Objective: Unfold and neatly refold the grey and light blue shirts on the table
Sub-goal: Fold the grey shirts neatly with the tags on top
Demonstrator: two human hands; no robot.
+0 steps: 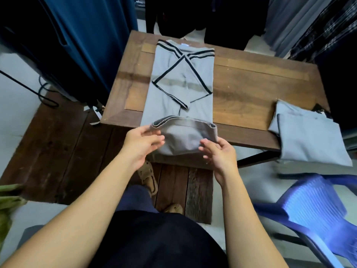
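Both forearms reach fwd from a dark-topped torso, roughly parallel, wrists slightly bent in toward each other.

L hand (144, 144): palm turned inward and down, fingers (157, 141) curled, pinching the left end of the raised hem of the grey shirt (173, 97).

R hand (218, 153): palm facing left, thumb up against the hem's right end, fingers (203, 147) curled onto the cloth, holding it. Fingertips are motion-blurred.

Hem is lifted clear of the near edge of the counter (241, 84) and bulges between the two hands. The layered edge shows on top.

Below the hands are a sandalled foot (148, 176) and dark floor planks.

The rest of the grey shirt lies flat lengthwise on the counter, left of centre, collar end at the far side. Both sleeves are folded in and cross over the body, black trim stripes visible.

Light blue shirt (309, 140): folded, at the near right corner of the counter, partly overhanging the edge, well apart from the grey one.

Blue plastic chair (313, 206) sits near right. Dark blue fabric (87, 45) hangs at far left, and more dark garments hang beyond the counter.
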